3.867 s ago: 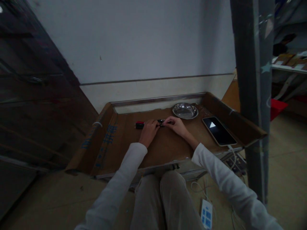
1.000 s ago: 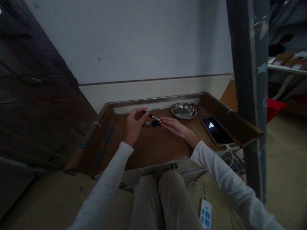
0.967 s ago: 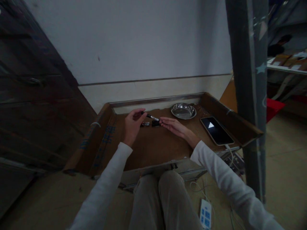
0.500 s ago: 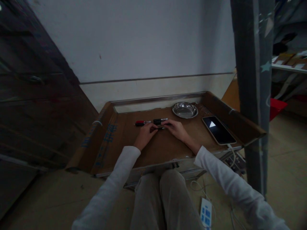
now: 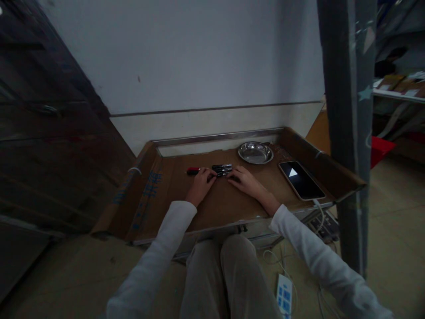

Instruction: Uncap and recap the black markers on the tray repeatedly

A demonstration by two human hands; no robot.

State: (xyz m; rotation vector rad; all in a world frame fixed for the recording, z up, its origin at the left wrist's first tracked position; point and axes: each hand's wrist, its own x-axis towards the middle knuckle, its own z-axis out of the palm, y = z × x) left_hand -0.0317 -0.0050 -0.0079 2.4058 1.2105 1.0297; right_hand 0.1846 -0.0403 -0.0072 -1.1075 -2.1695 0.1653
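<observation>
Left hand (image 5: 199, 187), right hand (image 5: 245, 181), flat, touching pens (image 5: 222, 169)

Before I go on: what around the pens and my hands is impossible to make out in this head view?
- Black pens: dim and small; their count and any print cannot be read.
- Red-capped pen: its right end is hidden by the left hand.
- Right hand: its fingertips blur against the pens; touching or not is unclear.
- Phone: screen detail is too small.
- Power strip: cut off by the bottom edge.
</observation>
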